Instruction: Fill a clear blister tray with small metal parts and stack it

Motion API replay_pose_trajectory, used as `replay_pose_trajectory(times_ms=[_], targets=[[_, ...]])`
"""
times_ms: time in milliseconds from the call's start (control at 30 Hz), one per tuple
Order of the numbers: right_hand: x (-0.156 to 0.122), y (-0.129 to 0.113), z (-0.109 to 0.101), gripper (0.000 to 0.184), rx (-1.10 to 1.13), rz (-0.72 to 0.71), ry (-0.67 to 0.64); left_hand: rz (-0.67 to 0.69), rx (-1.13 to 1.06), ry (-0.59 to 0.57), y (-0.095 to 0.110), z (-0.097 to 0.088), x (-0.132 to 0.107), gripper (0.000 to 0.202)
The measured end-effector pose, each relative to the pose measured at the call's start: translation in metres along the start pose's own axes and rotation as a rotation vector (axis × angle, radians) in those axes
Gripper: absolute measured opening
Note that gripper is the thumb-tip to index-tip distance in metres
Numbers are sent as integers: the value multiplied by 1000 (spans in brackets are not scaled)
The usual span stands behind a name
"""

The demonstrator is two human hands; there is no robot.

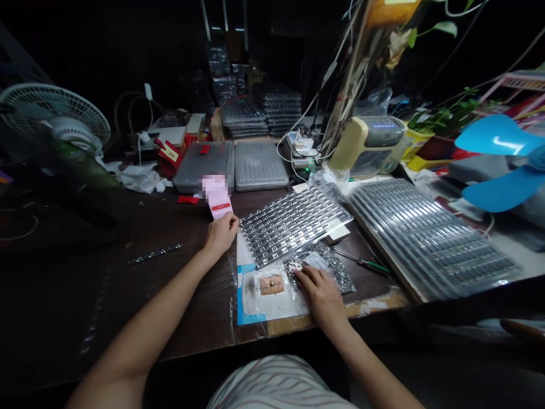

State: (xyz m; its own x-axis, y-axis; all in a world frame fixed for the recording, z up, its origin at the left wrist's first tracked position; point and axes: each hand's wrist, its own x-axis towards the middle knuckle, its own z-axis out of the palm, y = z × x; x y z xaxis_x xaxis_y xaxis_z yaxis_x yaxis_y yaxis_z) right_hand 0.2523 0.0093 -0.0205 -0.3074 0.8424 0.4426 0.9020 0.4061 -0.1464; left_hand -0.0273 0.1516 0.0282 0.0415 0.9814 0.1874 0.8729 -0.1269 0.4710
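Observation:
My left hand [222, 233] is closed in a pinch at the left corner of a clear tray [293, 224] filled with rows of small shiny metal parts. What its fingertips grip, if anything, is too small to make out. My right hand [322, 292] curls its fingers down onto loose metal pieces [293, 267] by a plastic bag of metal parts [338, 272]. Those fingertips are partly hidden. Between the hands, a small orange-brown block [271, 284] lies on a white sheet with blue edging [251, 317].
A narrow metal strip [154, 254] lies on the dark table at left. To the right are a green-handled screwdriver [372, 265], stacked filled trays [426, 238] and a blue-bladed fan [494, 162]. Closed trays [261, 165] stand behind, near a pink paper [219, 199]. Another fan [63, 119] stands far left.

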Motion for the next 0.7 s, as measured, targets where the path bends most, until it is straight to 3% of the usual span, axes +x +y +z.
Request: replay_pose_trajectory(times_ms=[100, 167, 400, 533, 700], targets=[[3, -1, 5, 18, 65, 37, 3, 15, -370, -91, -6, -5, -28, 28], [6, -3, 7, 16, 107, 71, 14, 29, -474, -146, -4, -6, -50, 28], [7, -4, 3, 14, 234, 133, 95, 134, -426, -185, 34, 14, -111, 14], [4, -2, 4, 14, 345, 174, 154, 194, -461, -173, 45, 32, -125, 10], [3, 1, 6, 24, 388, 154, 164, 227, -449, -155, 46, 41, -130, 14]])
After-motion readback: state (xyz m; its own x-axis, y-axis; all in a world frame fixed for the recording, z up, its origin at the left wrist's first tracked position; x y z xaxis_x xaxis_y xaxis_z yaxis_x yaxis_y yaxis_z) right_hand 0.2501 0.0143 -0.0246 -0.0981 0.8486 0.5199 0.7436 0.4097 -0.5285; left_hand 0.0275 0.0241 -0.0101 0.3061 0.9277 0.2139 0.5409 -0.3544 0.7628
